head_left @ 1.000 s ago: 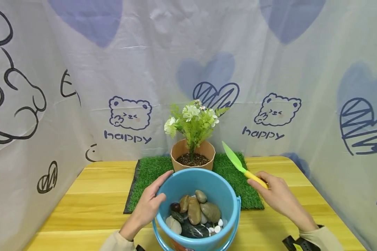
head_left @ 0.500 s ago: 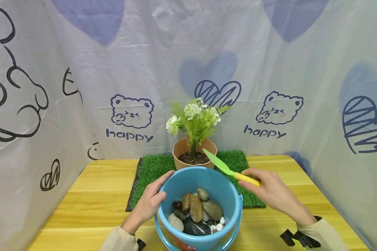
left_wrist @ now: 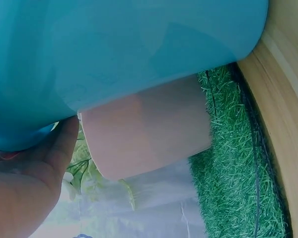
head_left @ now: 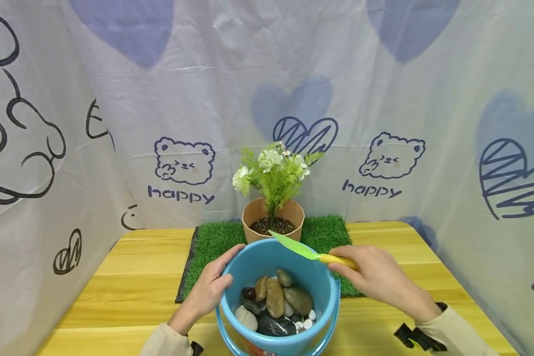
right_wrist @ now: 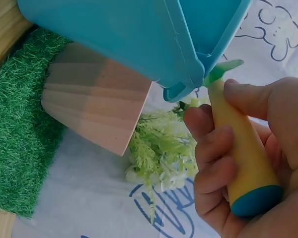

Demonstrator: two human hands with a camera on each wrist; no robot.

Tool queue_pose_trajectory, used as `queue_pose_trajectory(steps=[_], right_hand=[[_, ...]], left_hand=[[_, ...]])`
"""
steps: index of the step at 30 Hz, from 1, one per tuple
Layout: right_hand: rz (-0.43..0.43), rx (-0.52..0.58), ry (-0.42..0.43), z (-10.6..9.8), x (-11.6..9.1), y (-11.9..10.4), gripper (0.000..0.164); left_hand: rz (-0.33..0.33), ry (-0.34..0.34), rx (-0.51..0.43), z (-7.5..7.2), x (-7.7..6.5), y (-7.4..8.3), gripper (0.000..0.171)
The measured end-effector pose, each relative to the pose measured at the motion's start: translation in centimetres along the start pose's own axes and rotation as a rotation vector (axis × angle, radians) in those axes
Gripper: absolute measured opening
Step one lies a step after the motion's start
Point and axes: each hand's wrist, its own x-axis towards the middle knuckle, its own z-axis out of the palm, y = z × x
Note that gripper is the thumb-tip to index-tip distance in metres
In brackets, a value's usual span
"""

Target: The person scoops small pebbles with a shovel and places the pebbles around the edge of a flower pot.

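Observation:
A blue bucket (head_left: 255, 262) stands near the front of the table, with several river stones (head_left: 276, 296) and small white pebbles (head_left: 308, 324) inside. My left hand (head_left: 209, 289) holds its left rim, thumb at the edge. My right hand (head_left: 378, 272) grips the yellow handle (right_wrist: 246, 148) of a small toy trowel, fingers wrapped round it in the right wrist view. The trowel's light green blade (head_left: 295, 246) points left over the bucket's far side, above the stones. Behind the bucket is a tan pot (head_left: 251, 222) holding dark soil and a plant with white flowers (head_left: 271, 168).
A green artificial grass mat (head_left: 213, 252) lies under the pot on the wooden table (head_left: 129, 277). The bucket's handle (head_left: 335, 316) hangs down at its side. A white cloth (head_left: 231, 99) printed with hearts and bears surrounds the table at the back and sides.
My right hand has moved left with the trowel, from over the mat at the right to over the bucket's far rim. The left hand stays on the bucket.

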Motion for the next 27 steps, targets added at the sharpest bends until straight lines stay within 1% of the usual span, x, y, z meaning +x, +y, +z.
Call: queue_pose_trajectory(steps=[4, 7, 12, 15, 20, 27], right_hand=[[-0.005, 0.004, -0.039, 0.04, 0.04, -0.47, 0.021], [-0.008, 0.02, -0.06, 0.1, 0.16, -0.7, 0.02], [-0.025, 0.031, -0.059, 0.25, 0.33, -0.77, 0.023], [-0.02, 0.04, -0.061, 0.31, 0.45, -0.66, 0.021], [-0.023, 0.044, -0.06, 0.38, 0.46, -0.51, 0.019], [-0.033, 0.037, -0.072, 0.28, 0.5, -0.45, 0.018]], left_hand=[[-0.007, -0.002, -0.004, -0.02, -0.17, -0.05, 0.069], [0.005, -0.005, -0.001, -0.05, -0.17, -0.17, 0.069], [0.036, -0.015, -0.009, -0.14, -0.08, -0.41, 0.07], [0.042, -0.023, -0.022, -0.17, 0.02, -0.49, 0.07], [0.03, -0.025, -0.044, -0.11, 0.05, -0.47, 0.069], [0.006, -0.02, -0.038, -0.03, 0.02, -0.38, 0.07]])
